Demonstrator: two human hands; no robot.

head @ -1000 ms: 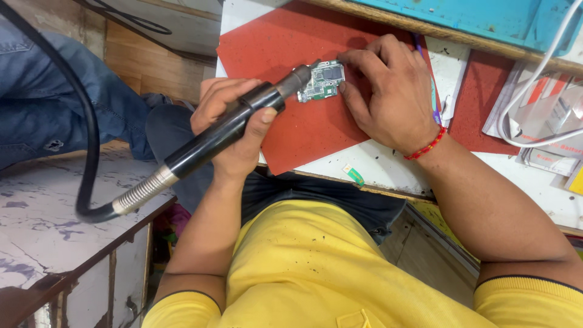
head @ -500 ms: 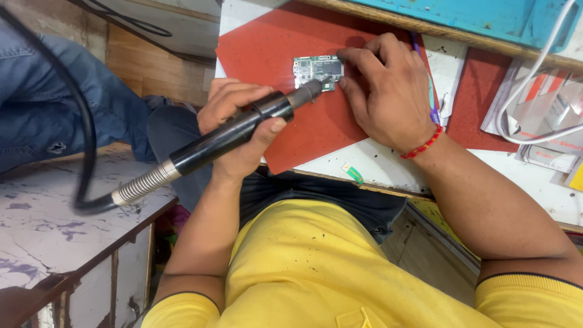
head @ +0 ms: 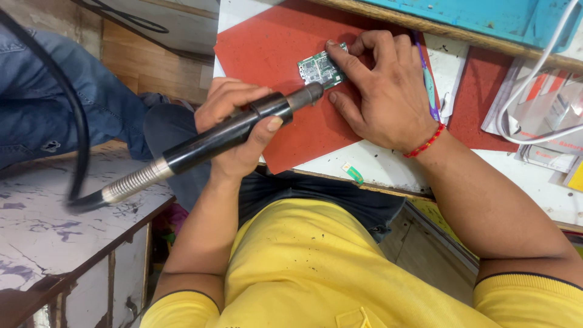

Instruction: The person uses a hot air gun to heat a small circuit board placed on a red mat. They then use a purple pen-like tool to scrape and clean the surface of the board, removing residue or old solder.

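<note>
My left hand (head: 234,121) is wrapped around a black handheld tool (head: 200,143) with a metal spring collar and a thick black hose. Its round nozzle (head: 311,94) points at the near edge of a small green circuit board (head: 316,68). The board lies on a red mat (head: 267,42). My right hand (head: 382,97), with a red thread band at the wrist, pins the board down with its fingertips on the board's far and right edges.
A purple and teal pen (head: 429,85) lies by my right hand. A second red mat (head: 480,106), papers and a white cable (head: 534,79) are at the right. A blue box (head: 486,15) runs along the back. A person's denim-clad leg (head: 48,103) and a marbled tabletop (head: 42,225) are at the left.
The nozzle has slid from the board's left side to just below its near edge. The black hose has swung at the left. My right hand stays on the board.
</note>
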